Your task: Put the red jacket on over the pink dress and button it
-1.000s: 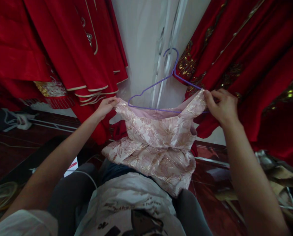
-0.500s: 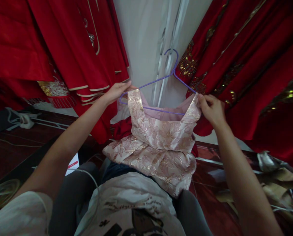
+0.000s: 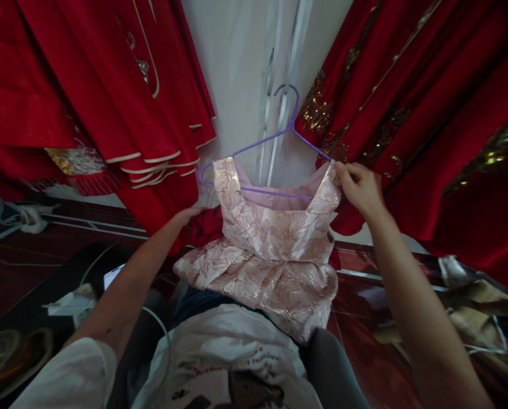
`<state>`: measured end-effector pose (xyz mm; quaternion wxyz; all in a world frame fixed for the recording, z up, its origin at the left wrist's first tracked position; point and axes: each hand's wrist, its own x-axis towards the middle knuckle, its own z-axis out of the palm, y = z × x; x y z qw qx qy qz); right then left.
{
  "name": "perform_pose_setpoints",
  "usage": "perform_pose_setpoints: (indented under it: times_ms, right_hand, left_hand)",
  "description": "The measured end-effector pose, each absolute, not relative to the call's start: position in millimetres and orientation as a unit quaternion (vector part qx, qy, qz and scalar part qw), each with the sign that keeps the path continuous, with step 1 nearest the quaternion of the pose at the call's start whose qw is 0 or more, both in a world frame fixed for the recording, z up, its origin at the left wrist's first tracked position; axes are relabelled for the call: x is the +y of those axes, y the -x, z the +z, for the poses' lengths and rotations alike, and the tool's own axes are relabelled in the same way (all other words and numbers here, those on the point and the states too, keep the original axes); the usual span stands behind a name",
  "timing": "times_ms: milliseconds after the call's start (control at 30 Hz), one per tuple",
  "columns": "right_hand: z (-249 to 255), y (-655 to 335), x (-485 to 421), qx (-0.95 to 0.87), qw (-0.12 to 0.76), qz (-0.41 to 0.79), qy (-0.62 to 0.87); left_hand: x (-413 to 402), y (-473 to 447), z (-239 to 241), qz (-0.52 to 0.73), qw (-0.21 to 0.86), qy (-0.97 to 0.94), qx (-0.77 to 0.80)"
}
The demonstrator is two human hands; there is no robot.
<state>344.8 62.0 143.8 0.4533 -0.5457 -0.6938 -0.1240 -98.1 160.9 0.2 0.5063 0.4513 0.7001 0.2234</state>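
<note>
A pale pink sleeveless dress (image 3: 275, 238) with gold floral brocade hangs on a thin purple hanger (image 3: 294, 116), its lower part bunched over my lap. My right hand (image 3: 360, 184) pinches the dress's right shoulder strap at the end of the hanger. Lower down on the other side, my left hand (image 3: 189, 216) is beside the dress, against dark red cloth (image 3: 207, 225) behind it. The fingers of that hand are mostly hidden, so their grip does not show. The left strap sits on the hanger with no hand on it.
Red garments with pale trim (image 3: 152, 125) hang at left, and red garments with gold sequins (image 3: 407, 113) at right. A whitish panel (image 3: 232, 62) stands between them. A white box (image 3: 73, 304) and a clear round container (image 3: 7, 358) lie at lower left; brown wrapping (image 3: 475, 309) lies at right.
My left hand has let go of the left shoulder strap and moved down beside the dress to the red cloth. My right hand keeps its hold; the view has shifted slightly.
</note>
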Motion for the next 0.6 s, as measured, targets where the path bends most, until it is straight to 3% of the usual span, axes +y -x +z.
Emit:
perform_pose_setpoints:
  times_ms: [233,367,600]
  right_hand:
    - [141,-343,65,-0.682,0.457,-0.130,0.556]
    - [141,-344,66,-0.682,0.453,-0.135,0.558]
    - [148,-340,56,-0.674,0.428,-0.159,0.581]
  left_hand:
    - [175,104,40,0.312,0.629,-0.445,0.556]
    - [167,105,75,0.426,0.505,-0.565,0.495]
    - [132,110,161,0.663,0.387,-0.497,0.406]
